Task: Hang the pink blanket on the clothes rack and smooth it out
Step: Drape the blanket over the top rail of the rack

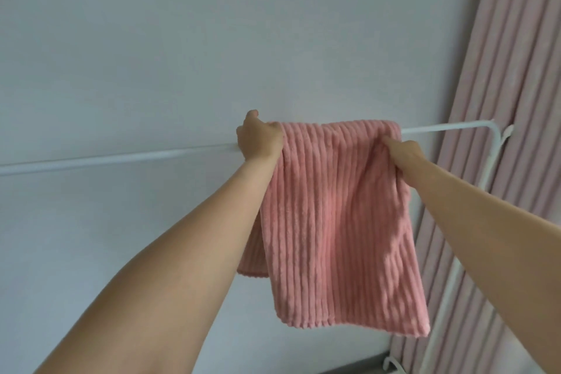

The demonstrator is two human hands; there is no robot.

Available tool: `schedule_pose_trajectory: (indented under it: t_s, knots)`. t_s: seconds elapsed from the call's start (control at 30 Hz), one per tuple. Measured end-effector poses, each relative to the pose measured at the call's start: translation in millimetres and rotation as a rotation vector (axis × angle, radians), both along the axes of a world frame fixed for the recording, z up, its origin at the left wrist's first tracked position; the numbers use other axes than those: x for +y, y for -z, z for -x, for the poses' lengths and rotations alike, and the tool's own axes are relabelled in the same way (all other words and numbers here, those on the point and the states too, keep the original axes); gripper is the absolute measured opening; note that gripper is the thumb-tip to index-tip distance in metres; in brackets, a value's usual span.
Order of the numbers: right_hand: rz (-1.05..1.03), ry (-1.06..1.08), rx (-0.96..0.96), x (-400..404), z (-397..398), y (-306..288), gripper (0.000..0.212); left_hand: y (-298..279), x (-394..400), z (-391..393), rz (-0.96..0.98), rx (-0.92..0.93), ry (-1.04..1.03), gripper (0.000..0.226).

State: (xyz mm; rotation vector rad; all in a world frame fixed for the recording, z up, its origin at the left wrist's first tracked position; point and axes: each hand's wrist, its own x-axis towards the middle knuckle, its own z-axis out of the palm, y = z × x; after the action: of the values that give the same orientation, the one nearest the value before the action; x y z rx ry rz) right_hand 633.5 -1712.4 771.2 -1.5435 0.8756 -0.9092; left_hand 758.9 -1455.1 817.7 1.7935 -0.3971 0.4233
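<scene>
A ribbed pink blanket [331, 222] hangs folded over the white top bar of the clothes rack [106, 159], its front flap reaching well below the bar. My left hand [258, 138] grips the blanket's upper left edge right at the bar. My right hand [403, 153] pinches the fabric near the upper right corner, just below the bar, bunching it slightly. A shorter back layer shows at the lower left behind the front flap.
The rack's right upright [449, 282] drops from the bar's bend beside the blanket. A pink pleated curtain [516, 100] hangs close behind it at the right. A plain white wall [212, 40] fills the background. The bar runs bare to the left.
</scene>
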Motion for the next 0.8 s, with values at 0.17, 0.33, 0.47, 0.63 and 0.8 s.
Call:
schedule_pose_trajectory:
  t_s: [0.17,0.33,0.47,0.63,0.8]
  knots:
    - [-0.031,-0.165,0.027,16,-7,9,0.042,42,10,19,0.155,-0.279,-0.173,0.054]
    - [-0.145,-0.266,-0.037,15,-6,-8,0.042,40,12,33,0.28,-0.049,-0.23,0.05]
    - [-0.186,-0.413,-0.139,2,0,-27,0.027,45,6,28,0.261,0.345,0.097,0.041]
    - [-0.224,-0.49,-0.159,-23,5,-50,0.02,20,-11,22,0.229,0.151,0.143,0.017]
    - [-0.169,-0.408,-0.232,-34,2,-60,0.027,-12,-33,9,0.028,0.154,-0.056,0.011]
